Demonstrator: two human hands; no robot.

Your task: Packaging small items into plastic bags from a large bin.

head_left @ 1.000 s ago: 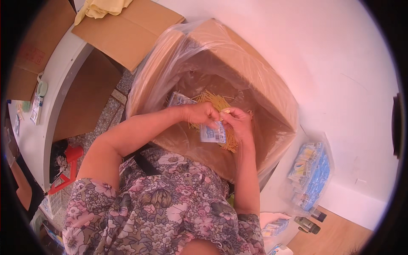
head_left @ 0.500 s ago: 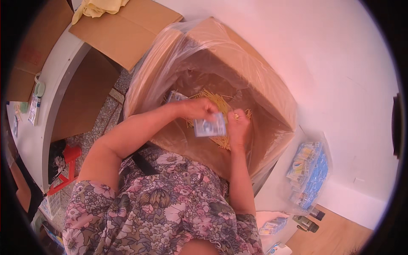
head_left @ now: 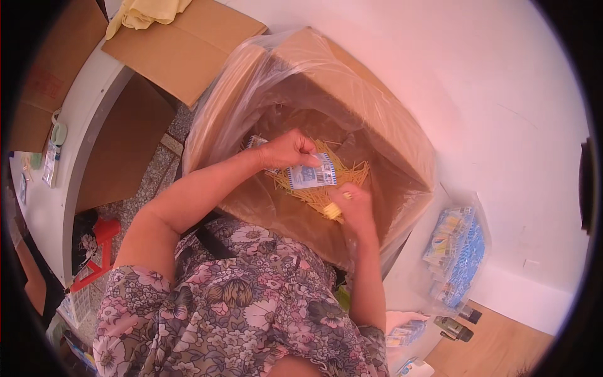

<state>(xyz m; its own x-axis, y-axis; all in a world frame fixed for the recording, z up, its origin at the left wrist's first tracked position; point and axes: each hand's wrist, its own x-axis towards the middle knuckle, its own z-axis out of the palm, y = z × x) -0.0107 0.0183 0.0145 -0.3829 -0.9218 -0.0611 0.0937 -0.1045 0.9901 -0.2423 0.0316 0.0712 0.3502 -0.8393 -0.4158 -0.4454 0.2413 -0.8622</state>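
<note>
A large cardboard box (head_left: 352, 69) lined with a clear plastic bag stands in front of me, with a heap of thin yellow sticks (head_left: 342, 173) at its bottom. My left hand (head_left: 286, 151) reaches into the box and holds a small blue-and-white packet (head_left: 311, 177) above the heap. My right hand (head_left: 352, 204) is closed around a bunch of yellow sticks, just below and right of the packet. Another small packet (head_left: 254, 142) shows behind my left wrist.
A clear bag of blue-and-white packets (head_left: 455, 251) lies to the right by the white wall. More packets (head_left: 405, 330) lie near my right elbow. A flattened cardboard sheet (head_left: 182, 50) and a white table edge (head_left: 81, 144) are at left, with a red stool (head_left: 94, 251) below.
My right hand has dropped away from the packet toward the near side of the box, gripping sticks. The left hand keeps the packet, shifted slightly right.
</note>
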